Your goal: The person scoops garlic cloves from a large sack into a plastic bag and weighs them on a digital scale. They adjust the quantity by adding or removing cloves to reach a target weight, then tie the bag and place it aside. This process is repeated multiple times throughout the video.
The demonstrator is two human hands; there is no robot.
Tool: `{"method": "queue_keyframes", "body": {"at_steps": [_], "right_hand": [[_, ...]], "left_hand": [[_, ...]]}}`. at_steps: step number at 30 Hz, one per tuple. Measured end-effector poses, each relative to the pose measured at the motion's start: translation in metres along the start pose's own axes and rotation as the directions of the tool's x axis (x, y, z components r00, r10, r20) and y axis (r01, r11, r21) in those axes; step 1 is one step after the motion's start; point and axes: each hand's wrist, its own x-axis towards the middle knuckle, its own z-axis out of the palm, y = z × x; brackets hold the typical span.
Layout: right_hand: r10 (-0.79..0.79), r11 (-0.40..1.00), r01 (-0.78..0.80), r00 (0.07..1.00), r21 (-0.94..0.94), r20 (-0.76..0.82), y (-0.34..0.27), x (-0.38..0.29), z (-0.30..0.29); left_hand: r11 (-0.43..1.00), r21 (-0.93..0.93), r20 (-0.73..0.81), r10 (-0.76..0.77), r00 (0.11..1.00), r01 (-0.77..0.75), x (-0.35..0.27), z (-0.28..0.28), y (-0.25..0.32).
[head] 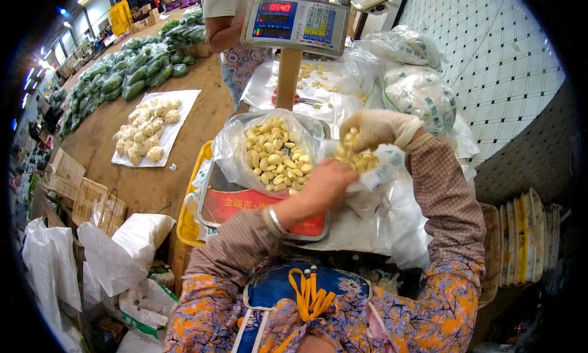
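Note:
My right hand [374,127], in a thin pale glove, is closed around a few peeled garlic cloves [352,135]. It is above a small printed plastic bag [387,170] that holds more cloves. At the near side of that bag, my bare left hand [336,177] grips its edge; the hand is slightly blurred and its fingertips are hidden. Left of both hands, a clear plastic bag [225,148] lies spread wide on a digital scale [210,210], full of peeled garlic cloves [275,158]. The scale's lit display [294,24] stands on a post behind it.
A yellow tray [187,231] sits under the scale's left side. More cloves [317,77] and red-handled scissors [305,100] lie farther back. Stuffed plastic bags [419,96] stand at right, stacked baskets [523,238] below. A person [227,17] stands across the table.

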Motion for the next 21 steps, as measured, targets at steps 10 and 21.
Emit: {"method": "queue_keyframes", "body": {"at_steps": [10, 21], "right_hand": [[-0.116, 0.94, 0.064, 0.984, -0.334, -0.137, 0.122, -0.005, 0.029], [-0.393, 0.903, 0.21, 0.757, -0.375, -0.522, -0.025, -0.02, 0.094]], "left_hand": [[0.952, 0.164, -0.133, 0.28, 0.951, -0.257, 0.057, 0.038, 0.066], [0.968, -0.114, 0.083, 0.233, 0.969, -0.223, -0.008, 0.096, 0.081]]}}
